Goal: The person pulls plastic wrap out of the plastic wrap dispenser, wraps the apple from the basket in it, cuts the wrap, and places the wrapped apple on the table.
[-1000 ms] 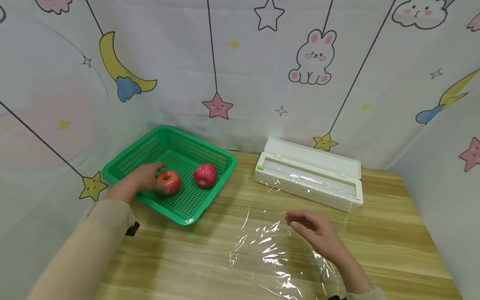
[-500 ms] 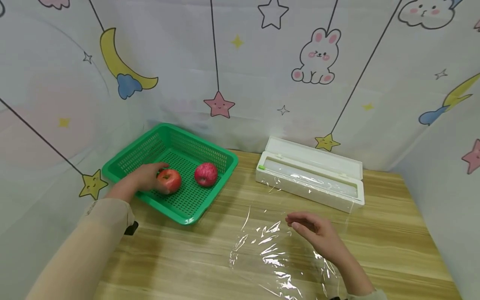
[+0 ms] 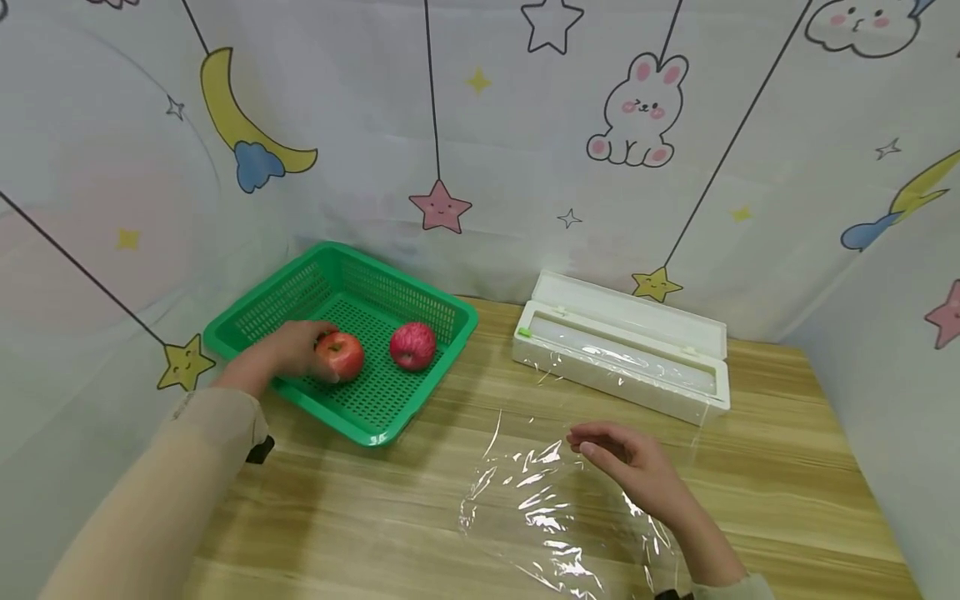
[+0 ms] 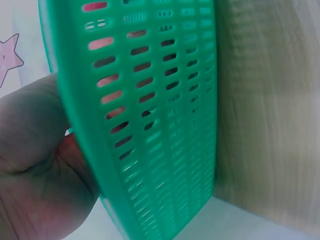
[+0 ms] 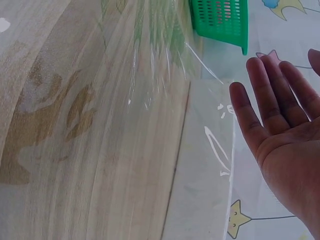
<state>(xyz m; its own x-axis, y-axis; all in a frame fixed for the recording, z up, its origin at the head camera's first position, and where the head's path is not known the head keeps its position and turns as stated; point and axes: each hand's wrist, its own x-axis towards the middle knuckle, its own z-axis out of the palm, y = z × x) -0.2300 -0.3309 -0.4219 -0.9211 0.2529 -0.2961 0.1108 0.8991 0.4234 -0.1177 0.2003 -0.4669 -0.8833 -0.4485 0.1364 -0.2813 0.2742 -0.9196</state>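
While L hand (image 3: 291,350) grips apple (image 3: 345,357), R hand (image 3: 641,479) hangs relaxed, unladen, by film (image 3: 543,500).
Apple's in basket (image 3: 375,437), R hand's 10 o'clock, w/ 2nd apple (image 3: 412,347) at its 3; prob. best lifted straight up, firm grip, w/o clipping basket.

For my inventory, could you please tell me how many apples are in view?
2, both in the green basket: the left apple, gripped by the left hand, and the right apple, untouched.
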